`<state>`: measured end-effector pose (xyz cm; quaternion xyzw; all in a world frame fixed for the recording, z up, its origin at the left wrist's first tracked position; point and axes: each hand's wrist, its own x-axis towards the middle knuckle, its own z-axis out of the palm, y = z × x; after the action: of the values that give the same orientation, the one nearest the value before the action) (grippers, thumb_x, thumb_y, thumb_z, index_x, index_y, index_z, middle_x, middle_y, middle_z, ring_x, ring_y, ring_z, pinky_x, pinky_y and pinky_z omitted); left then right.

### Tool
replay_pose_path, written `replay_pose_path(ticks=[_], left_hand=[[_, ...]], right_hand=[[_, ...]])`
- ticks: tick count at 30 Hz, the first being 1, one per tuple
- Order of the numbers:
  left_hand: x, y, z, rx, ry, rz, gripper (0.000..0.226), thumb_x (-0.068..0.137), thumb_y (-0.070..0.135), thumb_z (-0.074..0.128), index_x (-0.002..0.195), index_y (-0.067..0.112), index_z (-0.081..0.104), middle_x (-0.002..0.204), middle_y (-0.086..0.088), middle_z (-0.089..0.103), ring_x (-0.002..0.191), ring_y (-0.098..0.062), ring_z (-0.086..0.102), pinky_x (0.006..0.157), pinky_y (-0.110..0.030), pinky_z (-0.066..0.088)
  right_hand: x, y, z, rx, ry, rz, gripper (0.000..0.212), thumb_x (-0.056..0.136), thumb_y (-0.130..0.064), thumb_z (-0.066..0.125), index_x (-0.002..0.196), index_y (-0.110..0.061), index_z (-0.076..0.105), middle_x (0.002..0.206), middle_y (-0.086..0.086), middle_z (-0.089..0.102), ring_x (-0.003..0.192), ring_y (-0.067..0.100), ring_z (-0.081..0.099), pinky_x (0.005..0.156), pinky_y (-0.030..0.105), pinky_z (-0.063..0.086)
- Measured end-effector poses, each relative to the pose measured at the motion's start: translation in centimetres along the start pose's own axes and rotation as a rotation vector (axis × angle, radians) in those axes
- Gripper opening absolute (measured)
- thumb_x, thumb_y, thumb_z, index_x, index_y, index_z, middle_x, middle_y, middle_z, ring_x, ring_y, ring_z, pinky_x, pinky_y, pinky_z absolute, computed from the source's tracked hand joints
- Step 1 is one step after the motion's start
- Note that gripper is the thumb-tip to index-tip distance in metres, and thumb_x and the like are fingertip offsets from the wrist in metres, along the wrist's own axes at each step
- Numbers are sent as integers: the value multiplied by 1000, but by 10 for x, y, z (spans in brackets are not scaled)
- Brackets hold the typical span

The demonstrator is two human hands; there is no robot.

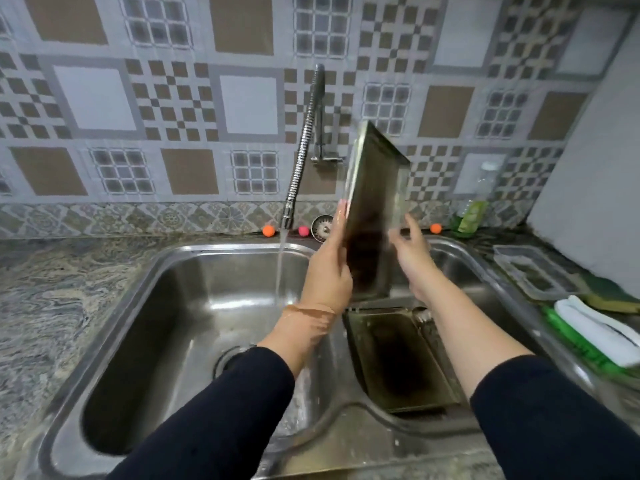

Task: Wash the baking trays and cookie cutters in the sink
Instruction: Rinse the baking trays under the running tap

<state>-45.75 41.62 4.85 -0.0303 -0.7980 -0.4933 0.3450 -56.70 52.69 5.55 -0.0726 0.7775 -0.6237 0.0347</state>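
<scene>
Head: tray (pixel 372 202) upright between hands.

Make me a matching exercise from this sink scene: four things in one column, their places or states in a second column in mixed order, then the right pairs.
Things:
1. upright tray
2. second tray
3. tap
4. white cloth

States:
A. running water into the left basin
B. folded on the counter, right of the sink
C. held on end by the left hand, right hand at its other edge
D. lying in the right basin

Pairs: 1-C, 2-D, 3-A, 4-B
</scene>
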Motion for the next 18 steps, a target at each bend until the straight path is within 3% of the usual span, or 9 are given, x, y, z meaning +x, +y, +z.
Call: replay_pose_path(ticks=[3, 5, 7, 8, 10, 13, 15, 18], left_hand=[[-8, 2, 30, -108, -2, -145, 76, 89, -15, 35, 151, 25, 16, 125, 42, 29, 109, 38, 27, 93, 6, 24], [-16, 2, 45, -48, -64, -183, 73, 94, -5, 39, 152, 29, 10, 124, 39, 38, 103, 34, 37, 89, 5, 27], [-28, -4, 56, 100, -188, -221, 71, 99, 14, 41, 152, 35, -2, 132, 15, 53, 102, 15, 52, 91, -8, 34], [-33, -11, 61, 194, -247, -238, 68, 101, 25, 39, 151, 38, -6, 140, 6, 49, 113, 1, 53, 98, -18, 35], [-44, -31, 63, 422, -348, -322, 60, 100, 45, 27, 150, 40, -7, 157, 3, 25, 141, -14, 28, 115, -37, 24], [-66, -53, 55, 841, -616, -644, 68, 99, 52, 22, 151, 25, -12, 159, 2, -19, 146, -17, -15, 117, -55, -1], [-80, -56, 52, 902, -712, -736, 75, 100, 47, 28, 149, 17, -19, 155, 0, -30, 145, -19, -21, 115, -58, -5], [-84, -60, 56, 989, -688, -686, 73, 100, 41, 28, 149, 14, -19, 156, -4, -28, 145, -20, -21, 114, -55, -11]], right_hand=[[5, 24, -33, -53, -16, 22, 61, 95, -36, 53, 148, -38, 23, 158, 1, 10, 142, 24, 23, 110, 41, 26], [8, 42, -54, -119, -18, 59, 66, 92, -37, 58, 148, -36, 23, 158, 2, 6, 143, 26, 22, 111, 41, 26], [12, 64, -69, -186, -24, 72, 69, 90, -37, 61, 147, -35, 23, 157, 3, 5, 142, 26, 22, 111, 41, 26], [15, 76, -75, -216, -36, 85, 70, 89, -37, 62, 147, -34, 24, 156, 2, 6, 142, 26, 23, 110, 41, 27], [18, 101, -85, -298, -65, 115, 72, 88, -37, 64, 147, -33, 24, 155, 2, 10, 140, 28, 27, 109, 43, 30], [19, 142, -93, -459, -126, 212, 79, 84, -38, 68, 148, -32, 22, 155, 3, 12, 139, 32, 29, 111, 50, 32], [15, 164, -92, -563, -163, 282, 86, 81, -37, 71, 149, -31, 19, 156, 2, 9, 139, 34, 29, 110, 51, 33], [11, 186, -84, -668, -199, 352, 93, 79, -35, 74, 151, -26, 16, 157, 3, 5, 138, 36, 29, 110, 49, 33]])
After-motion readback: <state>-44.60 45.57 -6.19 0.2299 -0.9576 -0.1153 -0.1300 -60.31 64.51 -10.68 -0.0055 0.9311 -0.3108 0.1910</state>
